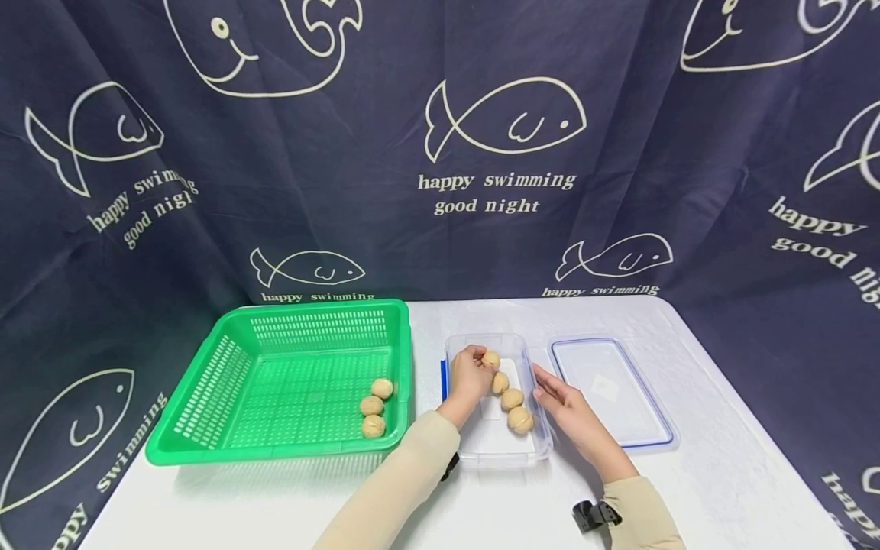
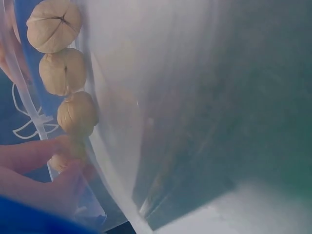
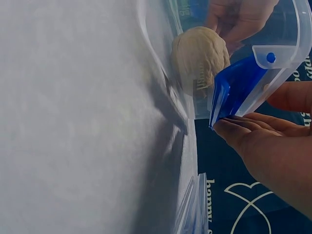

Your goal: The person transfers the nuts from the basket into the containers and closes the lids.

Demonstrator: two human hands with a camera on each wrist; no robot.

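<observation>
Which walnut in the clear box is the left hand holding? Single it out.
The farthest walnut in the clear box, end of a row of four: the left hand pinches it, while the other three lie nearer the person, outside its grip.

Left, basket point(image 1: 289, 391), bright green; to its right, box point(image 1: 488, 439), transparent with blue latches point(image 3: 239, 87); right, lid point(image 1: 593, 370), transparent, edged in blue; walnuts point(image 1: 512, 399), light tan; sleeves point(image 1: 406, 473), beige; tabletop point(image 1: 722, 473), white; far curtain point(image 1: 371, 168), navy, patterned with cream fish outlines point(image 1: 505, 114) and lettering point(image 1: 496, 181)
</observation>
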